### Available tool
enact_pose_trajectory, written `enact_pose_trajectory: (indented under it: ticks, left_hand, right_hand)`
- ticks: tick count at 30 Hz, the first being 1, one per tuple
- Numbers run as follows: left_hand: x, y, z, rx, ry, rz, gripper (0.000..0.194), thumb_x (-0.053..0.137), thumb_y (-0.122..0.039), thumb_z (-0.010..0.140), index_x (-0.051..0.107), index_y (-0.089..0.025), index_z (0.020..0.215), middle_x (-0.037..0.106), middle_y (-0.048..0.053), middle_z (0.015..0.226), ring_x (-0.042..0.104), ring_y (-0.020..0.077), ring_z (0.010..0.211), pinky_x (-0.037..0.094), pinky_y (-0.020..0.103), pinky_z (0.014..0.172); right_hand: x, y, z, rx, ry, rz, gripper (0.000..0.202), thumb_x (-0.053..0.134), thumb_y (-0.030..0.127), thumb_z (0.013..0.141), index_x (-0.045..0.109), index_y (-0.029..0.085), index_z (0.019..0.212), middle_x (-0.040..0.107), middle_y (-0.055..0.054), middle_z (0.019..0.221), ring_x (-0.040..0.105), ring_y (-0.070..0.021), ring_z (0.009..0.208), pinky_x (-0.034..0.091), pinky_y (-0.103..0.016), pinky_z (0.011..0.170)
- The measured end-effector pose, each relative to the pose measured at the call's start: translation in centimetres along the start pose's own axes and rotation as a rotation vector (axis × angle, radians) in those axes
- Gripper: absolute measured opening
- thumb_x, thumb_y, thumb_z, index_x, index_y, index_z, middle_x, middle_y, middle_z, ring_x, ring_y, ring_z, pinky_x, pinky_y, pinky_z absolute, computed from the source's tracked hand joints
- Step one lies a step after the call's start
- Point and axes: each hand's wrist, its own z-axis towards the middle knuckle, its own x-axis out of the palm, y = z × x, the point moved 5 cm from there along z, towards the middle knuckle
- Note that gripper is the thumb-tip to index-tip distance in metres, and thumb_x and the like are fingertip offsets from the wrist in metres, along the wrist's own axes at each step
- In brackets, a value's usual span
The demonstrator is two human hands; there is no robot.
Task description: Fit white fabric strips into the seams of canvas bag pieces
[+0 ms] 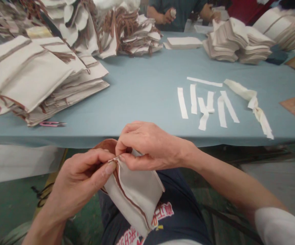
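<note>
A white fabric piece (139, 183) with brown trim hangs over my lap, below the table's front edge. My left hand (86, 177) pinches its upper edge between thumb and forefinger. Right beside it, my right hand (142, 146) grips the same edge with its fingertips, the two hands nearly touching. Part of a brown section (106, 144) shows behind my fingers. The fabric's far side is hidden by my hands.
White brown-trimmed pieces (42, 75) are stacked at the left of the blue table (137, 92), beside pink snips (52, 124). White strips (193, 98) lie at the right. More fabric stacks (226, 41) stand at the back, where a person (180, 15) is at the far side.
</note>
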Motion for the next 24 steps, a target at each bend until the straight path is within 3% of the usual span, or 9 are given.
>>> enact_pose_trajectory:
  ticks: [5,7,10,14,16,18,20,24]
  left_hand:
    - [0.4,1.7,-1.4,0.139,-0.396,0.231,0.024,0.070,-0.037,0.097,0.077,-0.024,0.078,0.068,-0.004,0.066,0.054,0.0135,0.056,0.043,0.026,0.057]
    - [0.6,2.0,-1.6,0.161,-0.460,0.318,0.021,0.068,-0.035,0.095,0.075,-0.024,0.079,0.068,-0.005,0.066,0.054,0.0133,0.055,0.043,0.026,0.056]
    - [0.3,1.6,-1.3,0.181,-0.413,0.373,0.021,0.066,-0.031,0.096,0.071,-0.025,0.077,0.060,-0.007,0.059,0.049,0.0118,0.049,0.037,0.025,0.050]
    - [-0.8,-0.4,-0.1,0.183,-0.116,0.392,0.017,0.065,-0.030,0.100,0.079,-0.025,0.092,0.074,-0.006,0.069,0.063,0.0126,0.056,0.044,0.021,0.054]
    - [-1.3,-1.9,0.4,0.221,0.015,0.426,0.020,0.062,-0.027,0.098,0.078,-0.024,0.085,0.071,-0.006,0.064,0.061,0.0112,0.051,0.042,0.020,0.052]
    - [-1.8,-3.3,0.8,0.274,0.025,0.477,0.024,0.060,-0.025,0.095,0.072,-0.023,0.074,0.062,-0.007,0.055,0.053,0.0095,0.045,0.037,0.019,0.047]
    - [-2.0,-4.3,1.0,0.290,-0.038,0.507,0.026,0.058,-0.024,0.093,0.069,-0.022,0.070,0.057,-0.008,0.053,0.049,0.0086,0.044,0.034,0.019,0.045]
    - [-1.6,-5.0,1.2,0.234,-0.137,0.392,0.030,0.059,-0.026,0.095,0.062,-0.022,0.065,0.051,-0.009,0.053,0.043,0.0081,0.046,0.031,0.019,0.044]
  right_hand:
    - [0.2,-0.5,0.8,0.071,0.098,0.049,0.016,0.053,0.018,0.099,0.066,0.021,0.090,0.069,-0.001,0.081,0.054,-0.0170,0.075,0.039,-0.032,0.076]
    - [0.5,-0.5,1.1,0.101,0.114,0.031,0.014,0.054,0.018,0.099,0.066,0.021,0.091,0.068,0.000,0.080,0.050,-0.0160,0.073,0.034,-0.032,0.072]
    - [0.9,-0.6,1.2,0.138,0.110,0.008,0.014,0.053,0.018,0.099,0.066,0.021,0.093,0.068,0.000,0.081,0.048,-0.0150,0.070,0.030,-0.031,0.070]
    - [1.1,-0.8,1.2,0.131,0.117,0.042,0.015,0.051,0.021,0.101,0.064,0.020,0.093,0.066,0.001,0.080,0.049,-0.0142,0.070,0.031,-0.031,0.070]
    - [1.1,-0.9,1.4,0.125,0.122,0.072,0.014,0.052,0.021,0.101,0.063,0.021,0.093,0.064,0.002,0.078,0.048,-0.0137,0.069,0.032,-0.030,0.070]
    - [0.8,-1.0,1.6,0.127,0.121,0.123,0.012,0.053,0.022,0.101,0.063,0.022,0.094,0.065,0.003,0.079,0.051,-0.0133,0.069,0.034,-0.028,0.069]
    - [0.3,-0.9,1.9,0.149,0.092,0.186,0.008,0.057,0.027,0.103,0.063,0.022,0.100,0.071,0.002,0.086,0.058,-0.0131,0.074,0.037,-0.027,0.072]
    - [-1.5,0.3,2.2,0.181,0.007,0.140,0.017,0.069,0.036,0.098,0.064,0.022,0.108,0.075,0.002,0.092,0.067,-0.0153,0.083,0.043,-0.027,0.078]
